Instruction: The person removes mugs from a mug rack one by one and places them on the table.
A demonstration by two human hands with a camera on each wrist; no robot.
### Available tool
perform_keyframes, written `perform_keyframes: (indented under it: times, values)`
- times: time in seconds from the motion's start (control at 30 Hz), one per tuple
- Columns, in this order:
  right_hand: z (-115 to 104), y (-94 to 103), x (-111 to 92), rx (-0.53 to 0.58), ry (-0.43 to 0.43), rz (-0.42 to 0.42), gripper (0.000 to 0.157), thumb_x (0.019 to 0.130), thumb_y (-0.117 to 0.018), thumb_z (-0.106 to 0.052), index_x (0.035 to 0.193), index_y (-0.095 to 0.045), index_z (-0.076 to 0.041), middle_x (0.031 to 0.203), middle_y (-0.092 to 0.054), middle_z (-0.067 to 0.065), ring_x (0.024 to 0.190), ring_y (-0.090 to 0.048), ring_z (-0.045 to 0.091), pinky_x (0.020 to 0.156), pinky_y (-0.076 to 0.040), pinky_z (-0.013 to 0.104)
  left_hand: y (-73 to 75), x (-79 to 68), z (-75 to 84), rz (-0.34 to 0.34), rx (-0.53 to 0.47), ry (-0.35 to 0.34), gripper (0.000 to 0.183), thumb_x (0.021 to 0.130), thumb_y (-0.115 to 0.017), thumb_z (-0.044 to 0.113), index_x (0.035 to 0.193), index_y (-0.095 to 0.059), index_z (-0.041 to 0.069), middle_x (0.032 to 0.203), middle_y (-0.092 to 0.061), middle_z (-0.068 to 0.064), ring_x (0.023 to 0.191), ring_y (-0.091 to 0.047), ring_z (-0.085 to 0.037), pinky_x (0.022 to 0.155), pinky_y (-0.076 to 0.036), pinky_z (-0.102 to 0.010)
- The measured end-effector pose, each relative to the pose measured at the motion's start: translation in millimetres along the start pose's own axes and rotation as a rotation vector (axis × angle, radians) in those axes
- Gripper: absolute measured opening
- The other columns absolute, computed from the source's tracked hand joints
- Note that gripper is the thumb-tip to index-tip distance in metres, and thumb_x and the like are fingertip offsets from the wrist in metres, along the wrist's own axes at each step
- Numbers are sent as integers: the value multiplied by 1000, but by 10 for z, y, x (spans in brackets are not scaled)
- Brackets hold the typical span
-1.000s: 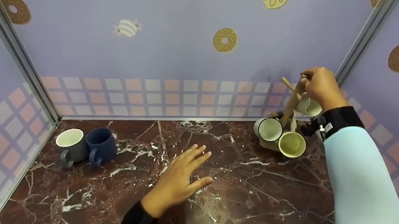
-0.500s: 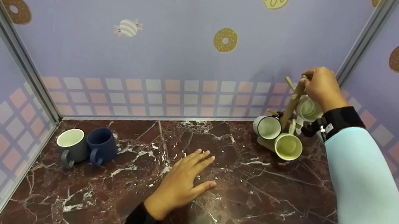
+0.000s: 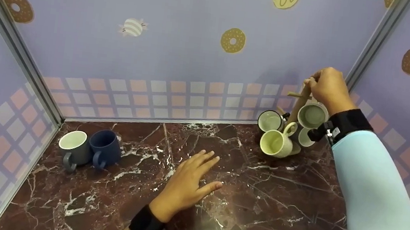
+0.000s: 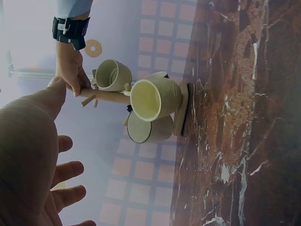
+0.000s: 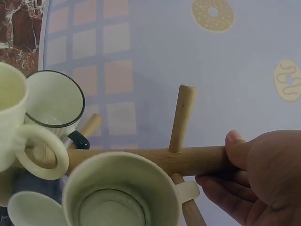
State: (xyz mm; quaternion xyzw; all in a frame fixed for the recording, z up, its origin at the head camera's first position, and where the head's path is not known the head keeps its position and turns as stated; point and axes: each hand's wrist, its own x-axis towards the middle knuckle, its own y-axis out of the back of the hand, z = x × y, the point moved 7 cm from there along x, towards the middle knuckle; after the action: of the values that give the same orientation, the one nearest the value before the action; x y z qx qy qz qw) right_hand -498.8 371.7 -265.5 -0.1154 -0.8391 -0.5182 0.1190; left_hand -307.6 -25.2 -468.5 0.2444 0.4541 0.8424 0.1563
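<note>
At the back right, my right hand (image 3: 330, 86) grips the top of a wooden mug tree's post (image 3: 298, 109), fingers and thumb wrapped around the bare end (image 5: 207, 161). Mugs hang from its pegs. A pale yellow mug (image 3: 278, 145) faces front left, its loop handle up at the post. Beside it is a white mug with a dark rim (image 5: 54, 96). Higher up hangs a pale ribbed mug (image 4: 114, 75), close below my right hand. Another white mug (image 3: 305, 138) shows partly beneath it. My left hand (image 3: 187, 184) hovers over the middle of the table, fingers spread, holding nothing.
A grey mug with a white inside (image 3: 76, 150) and a dark blue mug (image 3: 106, 150) stand side by side at the left. The dark red marbled table (image 3: 255, 213) meets purple patterned walls (image 3: 181, 50) at the back and both sides.
The mug tree has turned under my right hand. The yellow mug has swung left and the upper pale mug has come round to the front. My left hand stays nearly in place.
</note>
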Motion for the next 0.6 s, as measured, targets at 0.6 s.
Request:
perform_keyframes:
  times: [0.6]
  values:
    - [-117, -17, 3, -31, -79, 60, 43, 110, -74, -36, 86, -89, -3, 115, -83, 32, 103, -76, 46, 91, -62, 57, 39, 249, 43, 49, -69, 4, 78, 111, -59, 64, 175, -44, 22, 187, -35, -2, 173, -33, -38, 139, -29, -71]
